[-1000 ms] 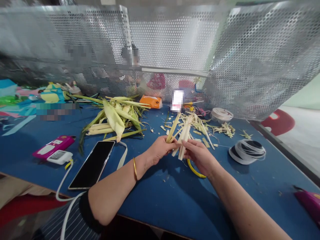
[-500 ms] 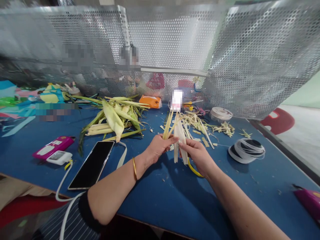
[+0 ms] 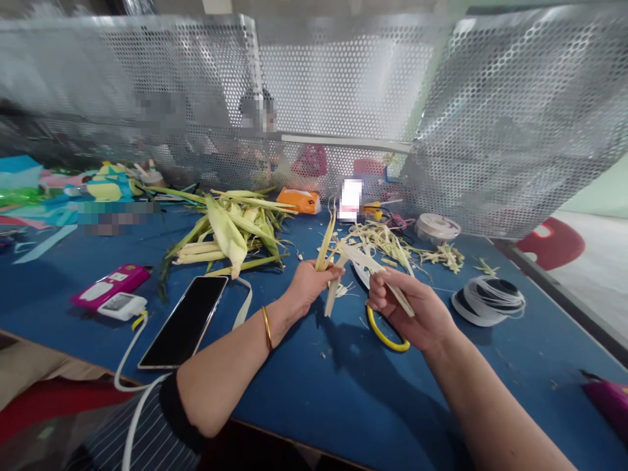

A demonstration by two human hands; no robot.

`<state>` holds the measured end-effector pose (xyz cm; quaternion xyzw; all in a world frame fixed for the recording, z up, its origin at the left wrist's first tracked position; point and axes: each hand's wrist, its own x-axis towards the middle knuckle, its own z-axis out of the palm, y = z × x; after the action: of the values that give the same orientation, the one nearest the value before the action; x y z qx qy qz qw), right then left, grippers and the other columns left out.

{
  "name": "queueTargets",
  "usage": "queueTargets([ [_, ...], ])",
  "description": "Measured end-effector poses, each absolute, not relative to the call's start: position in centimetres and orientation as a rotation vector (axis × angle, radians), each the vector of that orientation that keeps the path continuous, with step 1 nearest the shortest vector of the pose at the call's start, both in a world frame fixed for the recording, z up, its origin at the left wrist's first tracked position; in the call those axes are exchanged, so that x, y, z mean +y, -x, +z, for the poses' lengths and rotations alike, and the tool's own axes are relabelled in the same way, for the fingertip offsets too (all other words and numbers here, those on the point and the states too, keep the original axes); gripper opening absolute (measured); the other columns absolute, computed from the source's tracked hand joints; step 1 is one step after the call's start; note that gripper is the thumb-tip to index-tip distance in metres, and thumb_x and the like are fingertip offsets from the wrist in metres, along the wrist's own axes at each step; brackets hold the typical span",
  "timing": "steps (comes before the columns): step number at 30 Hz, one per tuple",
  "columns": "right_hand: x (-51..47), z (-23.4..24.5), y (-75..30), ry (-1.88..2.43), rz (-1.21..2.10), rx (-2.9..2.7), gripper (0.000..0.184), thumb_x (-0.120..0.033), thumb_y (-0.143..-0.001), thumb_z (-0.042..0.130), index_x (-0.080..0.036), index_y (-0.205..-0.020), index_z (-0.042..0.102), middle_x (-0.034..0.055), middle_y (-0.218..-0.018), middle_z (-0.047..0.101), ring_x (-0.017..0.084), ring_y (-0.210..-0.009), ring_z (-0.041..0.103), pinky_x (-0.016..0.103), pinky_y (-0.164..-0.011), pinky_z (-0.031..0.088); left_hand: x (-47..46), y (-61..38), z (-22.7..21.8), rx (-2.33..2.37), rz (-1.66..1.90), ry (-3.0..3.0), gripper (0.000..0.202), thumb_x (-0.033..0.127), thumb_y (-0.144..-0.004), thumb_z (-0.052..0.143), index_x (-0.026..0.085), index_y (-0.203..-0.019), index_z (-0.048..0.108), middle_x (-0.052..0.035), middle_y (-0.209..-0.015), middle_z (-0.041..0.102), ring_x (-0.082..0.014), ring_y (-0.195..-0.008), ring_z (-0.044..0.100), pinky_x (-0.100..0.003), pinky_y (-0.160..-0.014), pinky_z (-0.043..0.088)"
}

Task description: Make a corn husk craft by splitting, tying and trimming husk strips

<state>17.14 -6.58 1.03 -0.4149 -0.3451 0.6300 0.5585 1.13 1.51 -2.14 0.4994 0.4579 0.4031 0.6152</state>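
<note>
Near the middle of the table, my left hand [image 3: 310, 286] is closed around the base of some yellowish corn husk strips [image 3: 326, 243] that point upward. A pale folded corn husk [image 3: 362, 257] spans both hands: one tail hangs down by my left fingers, the other runs into my right hand [image 3: 417, 306]. The right fingers are curled shut on that tail, whose end sticks out past the palm. Beneath my right hand lies a pair of scissors [image 3: 391, 343] with a yellow handle loop, partly hidden.
A heap of green corn husks [image 3: 228, 232] lies at left, behind a phone [image 3: 184, 324] and a purple device [image 3: 114, 288] with a white cable. Husk scraps [image 3: 383, 239], a white tape roll [image 3: 437, 226] and a thread spool [image 3: 488, 301] are at right. A lit phone [image 3: 350, 199] stands behind.
My right hand has moved right and turned, drawing one pale husk tail away from the other. More of the scissors shows now. My left hand stays nearly in place.
</note>
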Motion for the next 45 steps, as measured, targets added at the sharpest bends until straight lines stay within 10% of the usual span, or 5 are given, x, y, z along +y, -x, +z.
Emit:
queueTargets([
  [20,-7.9,4.0,-22.1,0.619,0.995,-0.833,0.025,-0.032,-0.075,0.069,-0.023,-0.065,0.048,-0.0058,-0.061,0.028,0.009,-0.047,0.020,0.027,-0.047,0.029,2.5,-0.4,-2.2,1.129,0.792,-0.972,0.013,0.019,-0.069,0.075,0.010,-0.069,0.065,0.0018,-0.055,0.052,-0.0012,-0.039,0.028,-0.020,-0.040,0.009],
  [28,-4.1,-2.4,-22.3,1.819,0.577,-1.320,0.035,-0.051,-0.081,0.053,-0.020,-0.066,0.061,-0.0022,-0.050,0.046,0.014,-0.049,0.041,0.028,-0.050,0.030,2.0,-0.2,-2.2,0.930,0.707,-0.813,0.023,0.022,-0.062,0.080,0.013,-0.062,0.059,0.0065,-0.050,0.040,-0.0015,-0.041,0.024,-0.022,-0.043,0.006],
  [37,-2.5,-2.7,-18.7,1.808,-0.198,-1.482,0.054,-0.052,-0.083,0.050,-0.014,-0.120,0.060,0.0196,-0.123,0.059,0.033,-0.107,0.056,0.041,-0.083,0.043,1.8,-0.2,-1.5,0.902,0.768,-0.694,0.037,0.027,-0.049,0.088,0.014,-0.064,0.058,0.0092,-0.049,0.038,-0.0019,-0.042,0.023,-0.021,-0.042,0.005],
  [41,-4.3,-2.8,-15.1,1.638,0.493,-1.638,0.046,-0.057,-0.090,0.044,-0.019,-0.071,0.063,0.0039,-0.065,0.064,0.019,-0.063,0.058,0.028,-0.059,0.041,1.6,-0.4,-1.8,0.844,0.768,-0.663,0.040,0.032,-0.051,0.089,0.015,-0.061,0.054,0.0110,-0.044,0.031,-0.0024,-0.040,0.023,-0.021,-0.041,0.009],
  [45,-5.6,-3.4,-13.2,1.560,0.717,-1.557,0.044,-0.057,-0.085,0.054,-0.020,-0.061,0.055,-0.0028,-0.048,0.052,0.013,-0.047,0.047,0.025,-0.049,0.034,1.5,-0.6,-2.1,0.784,0.752,-0.638,0.040,0.031,-0.055,0.088,0.015,-0.058,0.051,0.0109,-0.043,0.030,-0.0019,-0.041,0.021,-0.020,-0.040,0.009],
])
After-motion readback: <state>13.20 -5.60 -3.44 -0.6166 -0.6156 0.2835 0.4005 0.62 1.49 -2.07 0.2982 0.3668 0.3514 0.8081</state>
